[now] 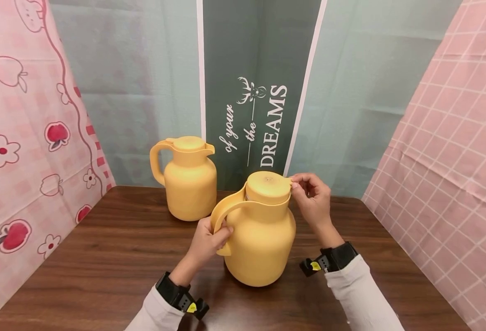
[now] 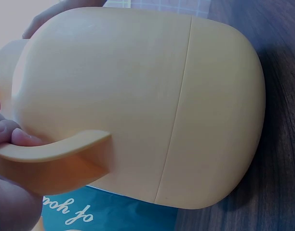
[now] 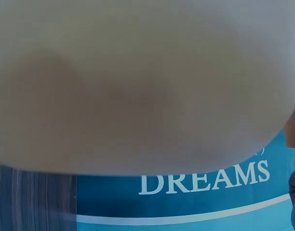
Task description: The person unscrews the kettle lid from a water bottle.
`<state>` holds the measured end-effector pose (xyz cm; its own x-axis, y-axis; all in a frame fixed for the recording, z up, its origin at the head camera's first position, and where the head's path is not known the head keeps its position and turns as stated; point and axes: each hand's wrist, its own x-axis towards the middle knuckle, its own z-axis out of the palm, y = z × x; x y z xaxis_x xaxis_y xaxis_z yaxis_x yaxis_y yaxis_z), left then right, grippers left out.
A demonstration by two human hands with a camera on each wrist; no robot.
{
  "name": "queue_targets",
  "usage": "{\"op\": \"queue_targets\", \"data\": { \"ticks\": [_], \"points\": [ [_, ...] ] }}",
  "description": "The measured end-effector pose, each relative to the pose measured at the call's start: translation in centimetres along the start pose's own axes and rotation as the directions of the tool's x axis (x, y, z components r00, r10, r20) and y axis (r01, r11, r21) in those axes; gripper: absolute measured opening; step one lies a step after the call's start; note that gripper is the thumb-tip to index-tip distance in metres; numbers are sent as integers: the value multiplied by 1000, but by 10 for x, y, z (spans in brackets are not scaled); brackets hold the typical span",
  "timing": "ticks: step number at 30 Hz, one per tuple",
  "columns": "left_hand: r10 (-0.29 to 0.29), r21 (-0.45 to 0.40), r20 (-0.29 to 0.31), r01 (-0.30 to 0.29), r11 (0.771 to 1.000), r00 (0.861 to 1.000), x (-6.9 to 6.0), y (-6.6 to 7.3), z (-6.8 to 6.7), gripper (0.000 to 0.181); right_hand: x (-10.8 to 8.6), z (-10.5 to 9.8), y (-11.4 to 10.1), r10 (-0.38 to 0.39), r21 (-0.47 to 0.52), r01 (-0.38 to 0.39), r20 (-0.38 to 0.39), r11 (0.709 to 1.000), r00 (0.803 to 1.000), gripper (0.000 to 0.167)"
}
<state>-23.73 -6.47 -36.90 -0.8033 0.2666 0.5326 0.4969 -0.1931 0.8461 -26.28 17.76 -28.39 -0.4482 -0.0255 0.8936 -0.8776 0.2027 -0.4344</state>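
1. Left hand (image 1: 209, 239): fingers are curled round the handle (image 1: 226, 206) of the near jug (image 1: 261, 243).
2. Right hand (image 1: 314, 202): thumb and forefinger pinch the spout (image 1: 290, 183) of the same jug.
3. Near jug: yellow, upright, located just below and right of the frame centre in the head view. The handle faces left, the spout right. A round lid (image 1: 267, 184) sits in the neck.
4. Far jug (image 1: 191, 186): same colour and form, standing left of centre, behind the near jug and apart from it.
5. Worktop (image 1: 122, 257): dark wood grain, spanning the lower frame.
6. Wrists: each carries a black band, with a white sleeve below it.
7. Surround: pink printed cloth (image 1: 19, 110) at left, pink grid cloth (image 1: 441, 151) at right, green backdrop (image 1: 143, 92) with white lettering at upper centre.
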Motion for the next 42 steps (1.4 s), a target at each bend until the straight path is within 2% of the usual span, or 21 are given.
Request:
{"op": "queue_targets", "data": {
  "ticks": [3, 5, 13, 17, 21, 24, 26, 29, 32, 34, 38, 40, 42],
  "points": [
    [11, -5, 1, -11, 1000, 1000, 1, 0, 0, 25, 3, 0, 2, 95, 77, -95, 3, 993, 995, 7],
    [15, -8, 1, -15, 1000, 1000, 0, 1, 0, 26, 5, 0, 3, 129, 101, -128, -3, 987, 992, 6],
    [10, -5, -4, -11, 1000, 1000, 0, 0, -2, 27, 3, -1, 18, 166, 131, -164, 1, 978, 986, 6],
    [19, -3, -4, -19, 1000, 1000, 0, 0, -2, 27, 1, -4, 30, 185, 105, -185, 7, 977, 983, 7],
    [42, -6, -4, -42, 999, 999, -1, 1, -3, 26, 3, -6, 31, 194, 74, -198, 49, 978, 980, 10],
    [48, -10, -1, -48, 999, 999, -1, 1, -3, 26, 7, -11, 25, 222, 47, -229, 118, 972, 968, 9],
    [45, -9, 0, -45, 999, 999, -1, 1, -3, 26, 12, -15, 16, 247, 7, -253, 185, 968, 951, 8],
    [37, -10, 4, -37, 999, 999, -1, 0, -2, 27, 24, -23, -4, 274, -104, -254, 322, 962, 906, 7],
    [31, -12, 5, -31, 999, 1000, -1, -1, -1, 27, 36, -31, -19, 273, -227, -186, 456, 956, 847, 11],
    [30, -14, 5, -30, 999, 1000, -1, -1, -1, 27, 42, -36, -20, 263, -274, -132, 521, 953, 812, 14],
    [36, -13, 9, -36, 999, 999, 0, -1, 0, 28, 48, -46, -7, 265, -325, -73, 602, 943, 753, 19],
    [40, -14, 8, -40, 999, 999, 0, 0, 0, 28, 51, -48, -2, 292, -368, -58, 624, 928, 725, 21],
    [42, -14, 6, -42, 999, 999, 0, 0, -1, 28, 56, -48, -7, 336, -426, -46, 640, 904, 691, 23]
  ]
}}
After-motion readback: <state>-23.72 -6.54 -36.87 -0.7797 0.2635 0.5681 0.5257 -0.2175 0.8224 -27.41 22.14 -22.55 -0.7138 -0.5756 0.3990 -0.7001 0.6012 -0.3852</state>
